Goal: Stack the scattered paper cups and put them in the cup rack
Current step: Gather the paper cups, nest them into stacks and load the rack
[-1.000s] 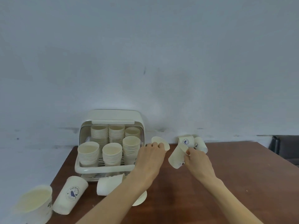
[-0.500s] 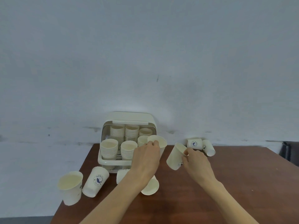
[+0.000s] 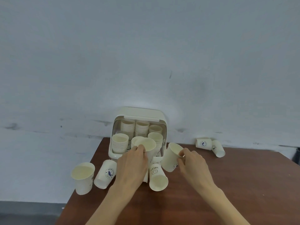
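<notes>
A cream cup rack (image 3: 139,113) with its lid up stands at the table's far edge, holding several stacks of paper cups (image 3: 120,142). My left hand (image 3: 131,166) grips a paper cup (image 3: 147,144) by its rim, right at the rack's front over the middle stack. My right hand (image 3: 193,166) pinches the rim of another cup (image 3: 171,157), tilted, just right of the rack. Loose cups lie about: one upright (image 3: 83,179) at the left corner, one overturned (image 3: 105,175) beside it, one on its side (image 3: 157,177) between my hands, and two (image 3: 210,146) by the wall.
The brown table (image 3: 227,184) ends at the left edge near the upright cup. A pale wall (image 3: 146,62) stands directly behind the rack. A dark object (image 3: 297,155) shows at the far right edge.
My left hand has carried its cup up over the rack's front stack. My right hand has turned its cup mouth-up and drawn a little nearer. The camera view has shifted left and down.
</notes>
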{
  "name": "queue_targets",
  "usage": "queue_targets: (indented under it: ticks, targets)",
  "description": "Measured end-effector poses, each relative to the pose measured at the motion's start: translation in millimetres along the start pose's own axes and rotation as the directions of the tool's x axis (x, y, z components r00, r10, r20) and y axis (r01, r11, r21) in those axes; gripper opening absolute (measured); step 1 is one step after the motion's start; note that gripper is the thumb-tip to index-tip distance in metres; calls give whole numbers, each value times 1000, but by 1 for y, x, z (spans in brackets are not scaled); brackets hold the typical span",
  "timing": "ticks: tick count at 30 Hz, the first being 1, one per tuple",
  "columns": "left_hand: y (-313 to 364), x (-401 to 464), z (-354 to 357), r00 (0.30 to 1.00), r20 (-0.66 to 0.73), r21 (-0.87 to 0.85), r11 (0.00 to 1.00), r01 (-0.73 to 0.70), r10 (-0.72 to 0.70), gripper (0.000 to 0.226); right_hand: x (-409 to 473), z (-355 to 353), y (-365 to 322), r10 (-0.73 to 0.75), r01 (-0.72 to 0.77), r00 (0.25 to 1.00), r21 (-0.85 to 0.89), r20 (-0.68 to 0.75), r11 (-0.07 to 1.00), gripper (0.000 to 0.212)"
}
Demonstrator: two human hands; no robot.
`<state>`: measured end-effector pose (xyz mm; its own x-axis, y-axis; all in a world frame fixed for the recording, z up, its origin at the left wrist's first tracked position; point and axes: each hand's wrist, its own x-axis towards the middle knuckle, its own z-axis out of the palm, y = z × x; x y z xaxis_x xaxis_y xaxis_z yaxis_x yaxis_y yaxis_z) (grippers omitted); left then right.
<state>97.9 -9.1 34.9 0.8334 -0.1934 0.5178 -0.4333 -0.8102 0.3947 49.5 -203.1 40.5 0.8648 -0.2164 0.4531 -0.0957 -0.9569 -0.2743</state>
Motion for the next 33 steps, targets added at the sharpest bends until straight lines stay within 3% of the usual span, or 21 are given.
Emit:
queue_targets:
  ticks: [12, 18, 25, 33]
  targets:
    - [-42, -12, -14, 994, 24, 42, 993, 107, -108, 23, 42, 20, -58, -156, 158, 987, 41, -42, 987, 17]
    - [-53, -11, -14, 988, 49, 46, 989, 141, -143, 24, 89, 39, -77, -162, 164, 983, 18, -83, 986, 18]
    - [-62, -8, -13, 986, 62, 46, 987, 153, -155, 25, 111, 61, -87, -216, 213, 976, -131, -8, 968, 16]
    - [-71, -3, -8, 984, 51, 38, 985, 167, -169, 27, 118, 78, -92, -223, 225, 974, -109, 33, 968, 14]
